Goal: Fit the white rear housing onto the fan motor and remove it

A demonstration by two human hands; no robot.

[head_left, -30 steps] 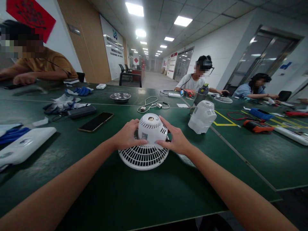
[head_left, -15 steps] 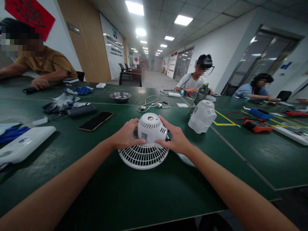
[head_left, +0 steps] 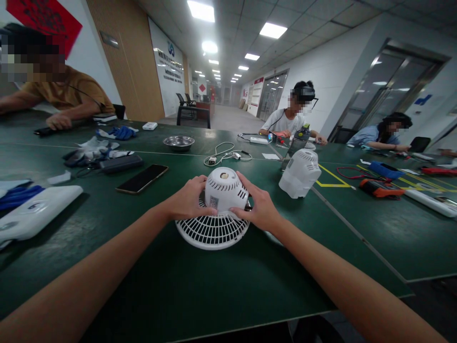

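Observation:
A white fan's motor housing (head_left: 225,190), with slotted vents and a small label, sits on top of a round white fan grille (head_left: 210,234) lying face down on the green table. My left hand (head_left: 191,197) is wrapped around the housing's left side, thumb at its lower front. From the other side my right hand (head_left: 259,202) grips it, thumb also at the front. Beneath my right wrist a pale object (head_left: 274,238) is mostly hidden. To the right stands a white plastic fan base (head_left: 300,174), apart from both hands.
Left lie a black smartphone (head_left: 143,179), a white device (head_left: 43,209) and gloves (head_left: 93,150). Beyond the fan are a metal bowl (head_left: 178,143) and a coiled white cable (head_left: 223,155). An orange multimeter (head_left: 381,188) lies right. Several people sit around the table.
Both hands keep their hold, and the housing has hardly shifted. Across the table, a co-worker's hand has moved to the right, away from the bottle.

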